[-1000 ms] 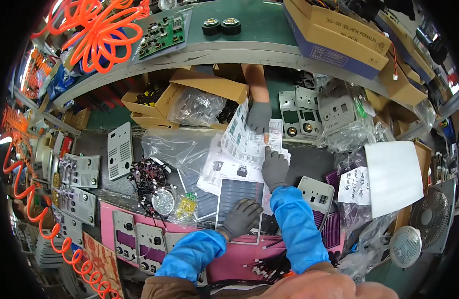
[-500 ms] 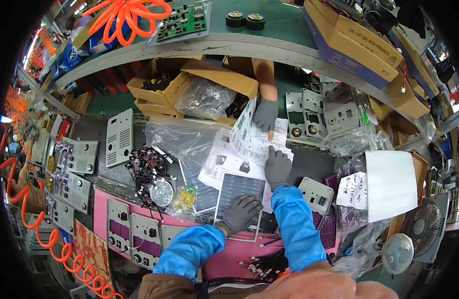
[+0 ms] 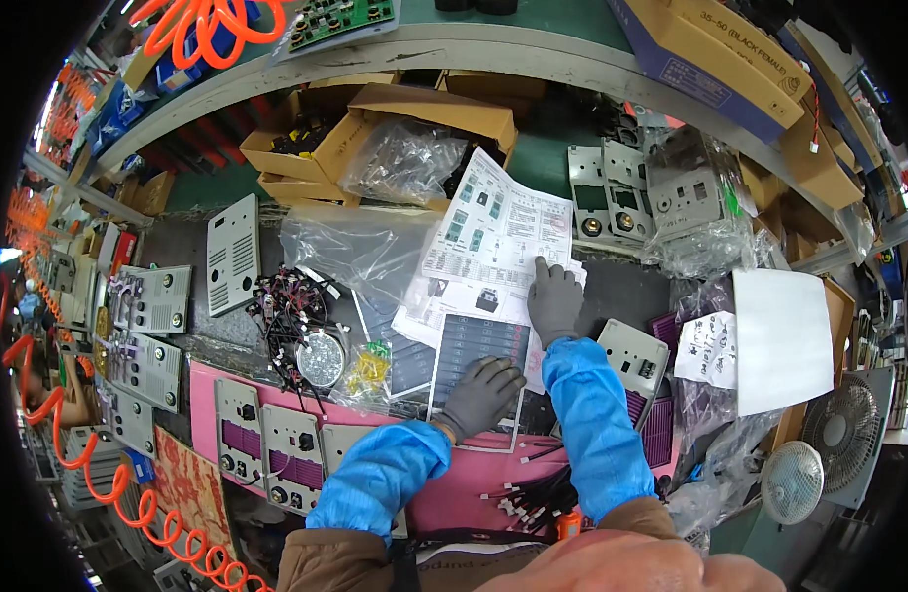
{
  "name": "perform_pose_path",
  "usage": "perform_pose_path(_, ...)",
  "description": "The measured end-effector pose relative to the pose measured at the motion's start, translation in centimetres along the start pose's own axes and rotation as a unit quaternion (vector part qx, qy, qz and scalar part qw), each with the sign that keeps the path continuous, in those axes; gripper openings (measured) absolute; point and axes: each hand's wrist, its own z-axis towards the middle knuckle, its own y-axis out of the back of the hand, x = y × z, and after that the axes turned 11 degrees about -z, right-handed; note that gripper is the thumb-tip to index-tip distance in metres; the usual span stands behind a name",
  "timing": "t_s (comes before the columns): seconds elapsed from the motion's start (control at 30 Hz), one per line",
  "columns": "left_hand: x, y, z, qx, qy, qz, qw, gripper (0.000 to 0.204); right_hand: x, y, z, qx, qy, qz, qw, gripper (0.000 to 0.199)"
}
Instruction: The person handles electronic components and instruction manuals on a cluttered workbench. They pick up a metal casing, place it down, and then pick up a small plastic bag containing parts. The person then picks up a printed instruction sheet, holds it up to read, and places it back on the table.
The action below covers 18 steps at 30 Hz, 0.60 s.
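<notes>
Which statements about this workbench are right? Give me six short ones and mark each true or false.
1. The left hand and right hand wear grey gloves. True.
2. The left hand grips a screwdriver. False: it rests on a dark sheet, gripping no tool.
3. The right hand touches the printed sheets. True.
4. The square-framed fan stands left of both hands. False: it stands to their right.
5. The wire bundle lies left of the printed sheets. True.
6. The sleeve covers are red. False: they are blue.
</notes>
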Motion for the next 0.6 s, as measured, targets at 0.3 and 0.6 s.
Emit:
perform_pose_path(0.3, 0.31, -0.03, -0.03, 0.012, 0.009, 0.000, 1.000, 0.041, 0.29, -0.06, 0.04, -0.015, 0.000, 0.006, 1.000, 0.050)
perform_pose_path(0.6, 0.10, -0.12, 0.42, 0.026, 0.022, 0.007, 0.999, 0.041, -0.06, -0.59, -0.22, -0.022, 0.000, 0.008, 1.000, 0.045)
